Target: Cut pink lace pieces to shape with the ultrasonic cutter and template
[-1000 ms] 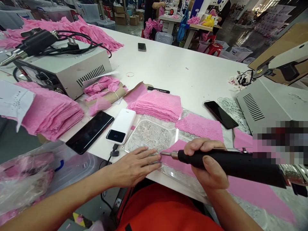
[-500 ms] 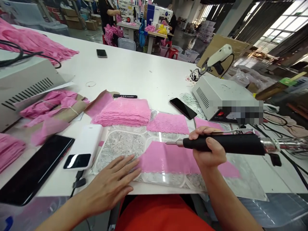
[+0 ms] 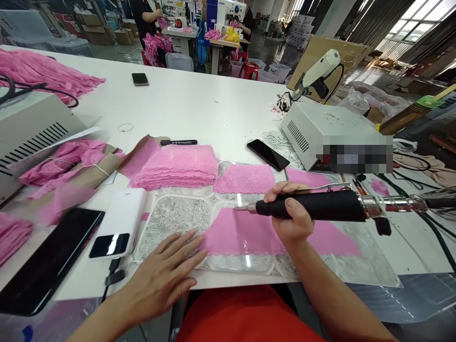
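Observation:
A flat pink fabric piece point(image 3: 245, 235) with a slanted left side lies on a clear plastic template point(image 3: 178, 218) at the table's front. My left hand point(image 3: 171, 268) rests flat with fingers stretched out, fingertips on the fabric's lower left corner. My right hand point(image 3: 292, 213) is wrapped round a black-gripped handheld ultrasonic welder point(image 3: 327, 205), held level, its narrow metal tip pointing left over the fabric's upper edge. Whether the tip touches the cloth I cannot tell. Behind the template sit a thick stack of pink lace pieces point(image 3: 178, 166) and a smaller lace piece point(image 3: 245, 179).
Grey boxes stand at right point(image 3: 331, 123) and left. A phone point(image 3: 268, 154), a black marker point(image 3: 178, 142), a white power bank point(image 3: 119, 221) and a large black device point(image 3: 50, 261) lie around the template. Cables point(image 3: 434, 237) trail at right. People work at sewing machines behind.
The view has shifted slightly. My right hand has moved the welder a little left along the fabric's upper edge. My left hand stays flat at the fabric's corner.

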The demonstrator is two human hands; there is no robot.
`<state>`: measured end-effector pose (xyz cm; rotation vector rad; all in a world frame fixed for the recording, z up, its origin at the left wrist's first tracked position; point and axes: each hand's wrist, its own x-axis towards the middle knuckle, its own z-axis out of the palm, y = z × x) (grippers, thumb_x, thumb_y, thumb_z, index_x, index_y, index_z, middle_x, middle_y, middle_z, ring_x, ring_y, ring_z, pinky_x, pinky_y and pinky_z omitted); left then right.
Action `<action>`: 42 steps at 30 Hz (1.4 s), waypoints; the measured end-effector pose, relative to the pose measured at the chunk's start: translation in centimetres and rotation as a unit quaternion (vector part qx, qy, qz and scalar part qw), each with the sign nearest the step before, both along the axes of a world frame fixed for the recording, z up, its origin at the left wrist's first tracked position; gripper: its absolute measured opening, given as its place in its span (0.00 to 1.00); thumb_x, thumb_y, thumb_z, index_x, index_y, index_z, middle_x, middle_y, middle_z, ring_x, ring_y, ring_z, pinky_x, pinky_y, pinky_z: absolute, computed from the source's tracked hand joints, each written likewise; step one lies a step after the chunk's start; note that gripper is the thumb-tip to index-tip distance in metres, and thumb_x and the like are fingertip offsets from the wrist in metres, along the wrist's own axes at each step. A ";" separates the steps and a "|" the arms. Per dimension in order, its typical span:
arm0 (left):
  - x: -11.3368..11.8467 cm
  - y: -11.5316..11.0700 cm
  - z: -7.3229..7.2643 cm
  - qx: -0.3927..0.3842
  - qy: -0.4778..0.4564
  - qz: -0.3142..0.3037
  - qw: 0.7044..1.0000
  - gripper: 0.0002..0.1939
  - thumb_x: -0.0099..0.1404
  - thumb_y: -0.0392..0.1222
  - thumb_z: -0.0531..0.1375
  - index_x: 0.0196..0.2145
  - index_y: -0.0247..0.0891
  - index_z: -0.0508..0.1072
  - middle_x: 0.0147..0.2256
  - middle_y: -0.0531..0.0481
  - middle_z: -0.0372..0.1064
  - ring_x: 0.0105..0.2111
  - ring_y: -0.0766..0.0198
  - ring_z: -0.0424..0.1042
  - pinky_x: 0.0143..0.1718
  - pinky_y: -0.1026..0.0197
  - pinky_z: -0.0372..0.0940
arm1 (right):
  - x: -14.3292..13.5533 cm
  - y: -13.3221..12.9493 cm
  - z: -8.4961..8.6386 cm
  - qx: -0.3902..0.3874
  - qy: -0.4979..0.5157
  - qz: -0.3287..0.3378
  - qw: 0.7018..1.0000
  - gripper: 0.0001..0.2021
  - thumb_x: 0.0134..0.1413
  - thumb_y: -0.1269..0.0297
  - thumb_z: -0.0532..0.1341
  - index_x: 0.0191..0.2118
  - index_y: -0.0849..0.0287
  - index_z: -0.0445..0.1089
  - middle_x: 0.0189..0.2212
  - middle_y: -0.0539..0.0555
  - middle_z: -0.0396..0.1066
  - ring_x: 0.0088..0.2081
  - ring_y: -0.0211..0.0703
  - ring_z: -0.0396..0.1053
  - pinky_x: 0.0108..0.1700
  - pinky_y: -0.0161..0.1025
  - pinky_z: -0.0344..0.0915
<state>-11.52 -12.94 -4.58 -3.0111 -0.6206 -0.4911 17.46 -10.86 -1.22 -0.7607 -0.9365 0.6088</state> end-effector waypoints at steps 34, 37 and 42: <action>-0.1 0.4 -0.4 0.015 0.009 -0.011 1.000 0.25 0.71 0.41 0.52 0.64 0.42 0.59 0.63 0.49 0.58 0.65 0.54 0.53 0.65 0.51 0.50 | 3.4 -1.1 0.2 -0.015 -0.014 -0.045 0.999 0.03 0.45 0.65 0.61 0.30 0.56 0.67 0.27 0.48 0.68 0.24 0.37 0.66 0.29 0.41 0.67; -0.1 0.7 -0.4 0.019 0.008 -0.020 1.000 0.24 0.70 0.41 0.52 0.63 0.41 0.61 0.63 0.49 0.58 0.65 0.54 0.53 0.66 0.52 0.49 | 4.1 -1.0 0.5 -0.004 0.001 -0.049 0.999 0.04 0.45 0.66 0.60 0.31 0.56 0.67 0.27 0.48 0.68 0.24 0.37 0.66 0.28 0.40 0.66; 0.0 0.8 -0.4 0.017 -0.003 -0.028 0.999 0.24 0.70 0.41 0.52 0.63 0.42 0.62 0.64 0.51 0.57 0.65 0.56 0.53 0.67 0.54 0.45 | 6.6 -1.6 1.2 0.000 0.011 -0.132 0.991 0.05 0.40 0.67 0.59 0.28 0.57 0.67 0.25 0.48 0.67 0.23 0.37 0.65 0.27 0.39 0.64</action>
